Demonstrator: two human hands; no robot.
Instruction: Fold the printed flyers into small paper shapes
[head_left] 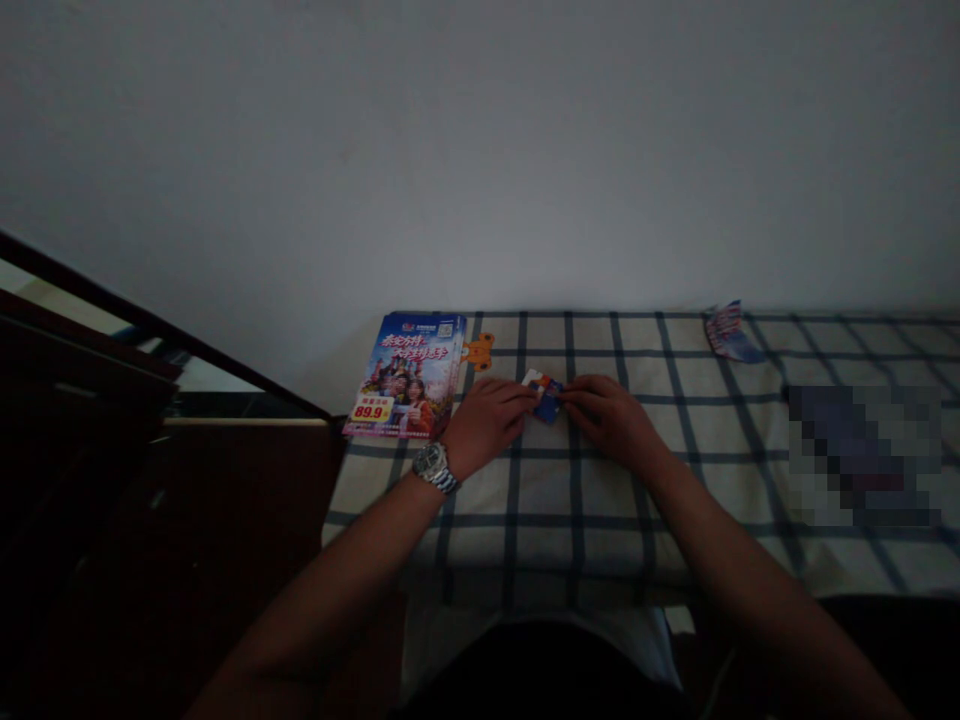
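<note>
A small folded piece of printed paper, blue with white and orange parts, lies low over the checked tablecloth between my two hands. From the left, my left hand, with a metal watch on its wrist, pinches the paper's edge. The opposite edge is pinched between the thumb and fingers of my right hand. Left of my left hand sits a stack of colourful flyers, whose blue and pink print resembles that of the folded paper. Just behind my left hand is an orange bear-shaped figure.
The white-and-blue checked tablecloth covers the table, which stands against a pale wall. Near the back right rests a creased piece of printed paper. A pixelated dark object lies at the right. Dark furniture stands on the left.
</note>
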